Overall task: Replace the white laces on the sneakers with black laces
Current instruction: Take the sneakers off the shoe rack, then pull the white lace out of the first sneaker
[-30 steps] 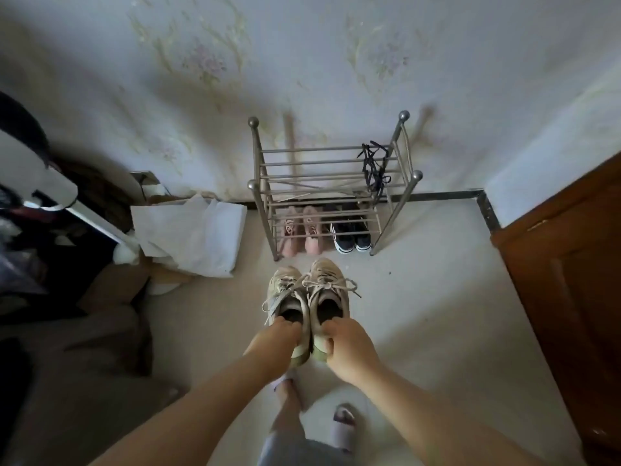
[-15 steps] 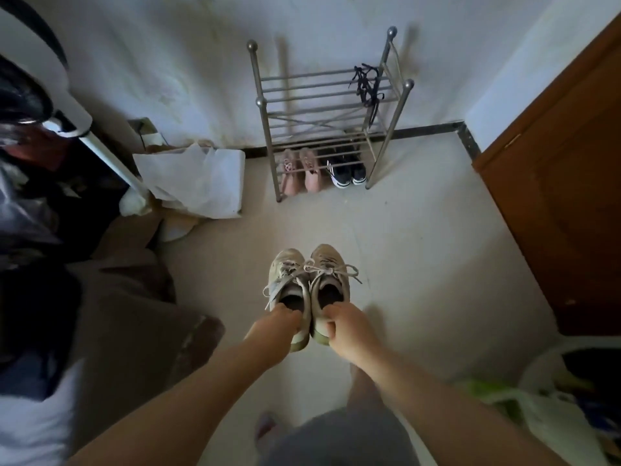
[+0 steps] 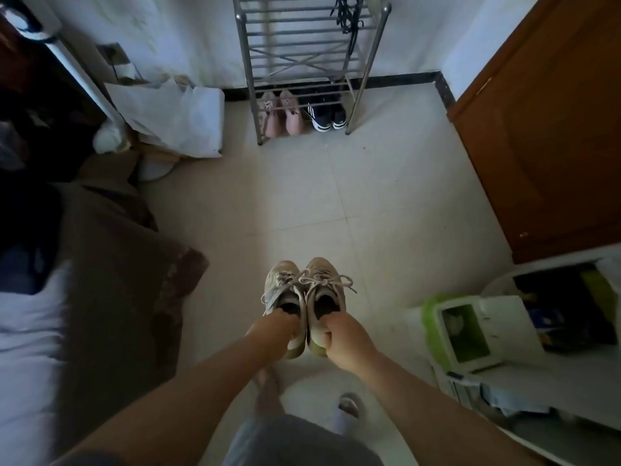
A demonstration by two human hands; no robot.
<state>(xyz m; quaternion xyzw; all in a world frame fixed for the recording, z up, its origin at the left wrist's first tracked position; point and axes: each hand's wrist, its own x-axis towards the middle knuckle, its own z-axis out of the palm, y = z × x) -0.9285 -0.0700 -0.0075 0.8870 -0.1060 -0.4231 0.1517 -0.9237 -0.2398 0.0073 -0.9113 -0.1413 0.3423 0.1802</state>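
Nearest to us, at the lower middle of the frame, both our forearms reach forward. Our left hand point(image 3: 274, 332) is curled round the heel of the left sneaker point(image 3: 282, 297), and our right hand point(image 3: 347, 341) grips the heel of the right sneaker point(image 3: 324, 290) in the same way, fingers tucked into the collar. The two shoes hang side by side and touching, heels toward us, toes pointing away toward the top of the frame, so their long axes run straight out from our wrists. They appear to be held clear of the pale tiled floor point(image 3: 386, 203), not resting on it.

Just beyond our knuckles, the white laces point(image 3: 322, 280) are threaded and knotted in a loose bow across both tongues, ends trailing to either side. That is the relation that matters: the knots lie directly ahead of both hands, about equally near to each, but neither hand is free to reach them while it holds a heel. We judge the shoes must be set down or shifted to one hand first.

Farther off, at the top middle of the frame, stands the metal shoe rack point(image 3: 248, 72), with pink shoes point(image 3: 285, 112) and dark striped shoes point(image 3: 327, 117) under it. The black laces point(image 3: 346, 15) hang from its upper right rail, well apart from our hands.
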